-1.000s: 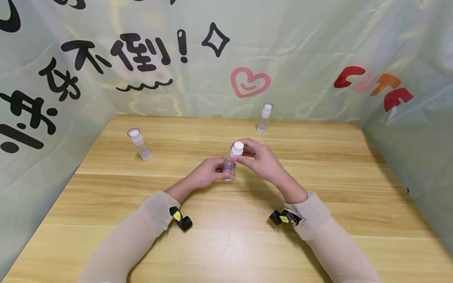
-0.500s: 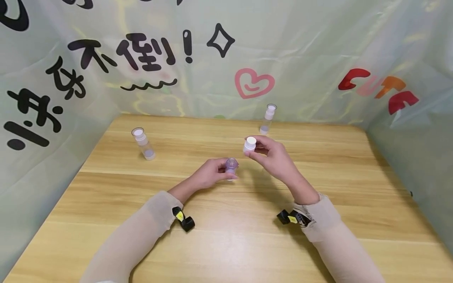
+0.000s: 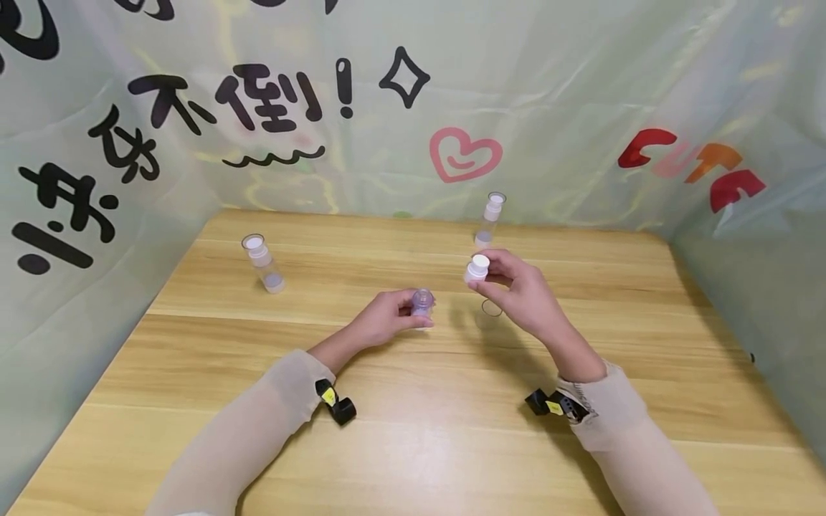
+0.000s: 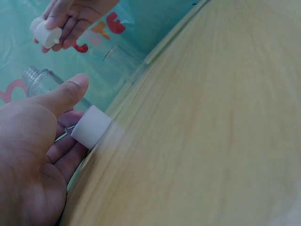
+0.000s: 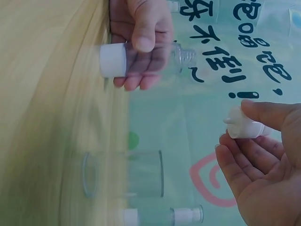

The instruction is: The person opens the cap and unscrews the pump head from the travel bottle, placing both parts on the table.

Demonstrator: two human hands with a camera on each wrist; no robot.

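Broad pale wood-grain tabletop (image 3: pixel 413 466) before a creased pale green printed backdrop (image 3: pixel 555 86)

Bears, on that backdrop, bold black Chinese characters (image 3: pixel 158 84), a pink heart (image 3: pixel 461 165) and multicoloured letters (image 3: pixel 713 159) spelling CUTE. Grips, with the curled fingers and thumb of the left hand (image 3: pixel 387 315), a small clear cylindrical bottle (image 3: pixel 422 309) with a white base and an uncovered threaded neck turned upward. Lays the thumb across the front of that bottle and the other fingers behind it, near the middle of the table; cannot tell whether the base touches the wood. Pinches, between the thumb and fingers of the right hand (image 3: pixel 524 294), a round, stepped white plastic bottle top (image 3: pixel 477 268) with a short nub at the side. Holds that top above the table, to the right of the bottle and apart from its neck. Has a clear, thin-rimmed cylinder (image 5: pixel 127 174) upright on the table near the right hand. Includes also one white-topped clear bottle (image 3: pixel 263 266) at the left and a similar slender bottle (image 3: pixel 488 218) near the back edge. Wears beige sleeves (image 3: pixel 248 423) and, at each cuff, a black wrist device (image 3: pixel 337 403) with a yellow patch.
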